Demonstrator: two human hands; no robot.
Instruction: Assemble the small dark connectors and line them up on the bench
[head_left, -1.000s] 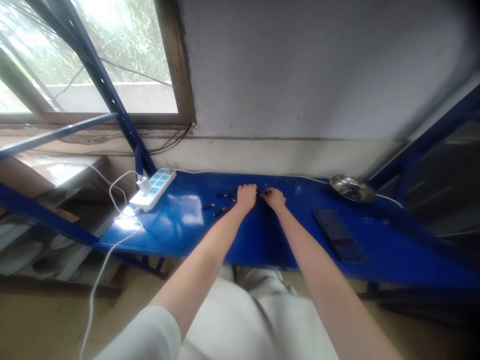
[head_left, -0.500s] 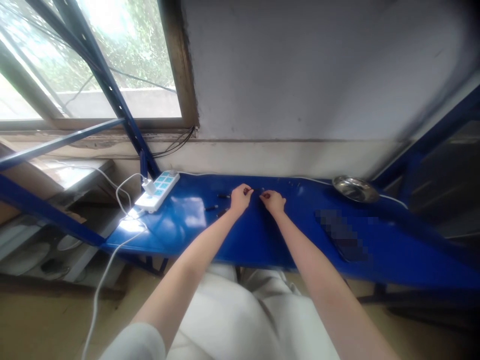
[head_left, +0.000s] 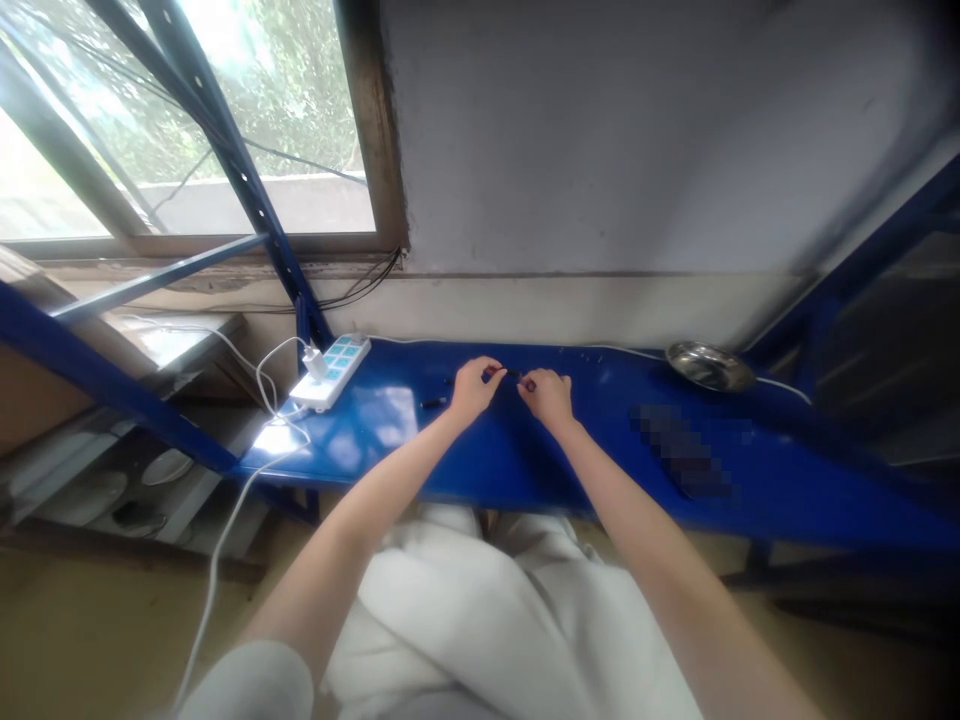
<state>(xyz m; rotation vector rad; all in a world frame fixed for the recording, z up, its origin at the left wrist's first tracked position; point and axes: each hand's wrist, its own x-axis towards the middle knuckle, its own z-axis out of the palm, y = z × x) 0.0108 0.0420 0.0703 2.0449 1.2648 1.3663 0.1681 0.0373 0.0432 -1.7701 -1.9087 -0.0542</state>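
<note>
Both of my hands work close together over the middle of a blue metal shelf (head_left: 570, 470). My left hand (head_left: 472, 383) is closed in a pinch on one end of a small dark pen-like part (head_left: 507, 374). My right hand (head_left: 550, 393) is closed too, its fingertips on the other end of the same part, where a bit of red shows. A few more small dark pieces (head_left: 433, 403) lie on the shelf just left of my left hand.
A white power strip (head_left: 332, 372) with a plugged-in charger and white cable lies at the shelf's left end. A round steel dish (head_left: 709, 366) stands at the back right. A dark flat object (head_left: 686, 455) lies right of my hands. Blue rack struts cross the window.
My hands have lifted slightly off the shelf and now hold the small dark part between them. The view has shifted a little to the left and down.
</note>
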